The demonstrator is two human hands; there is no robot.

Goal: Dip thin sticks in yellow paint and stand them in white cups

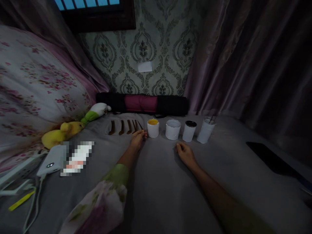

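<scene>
Head view: dark stick [140, 125] juts from pinching left hand [137, 137]; right hand [185, 153] loosely curled.

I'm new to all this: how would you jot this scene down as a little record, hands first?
Left hand: pinching a thin dark stick, perhaps a brush
Right hand: curled before the pots; whether it holds anything is unclear
White pots, left to right: yellow-filled pot, wide pot, dark-topped pot, tall pot
Left of pots: bent brown pieces in a row
Far left: yellow plush toy
Far right: flat black object
Behind: black-and-maroon roll
</scene>
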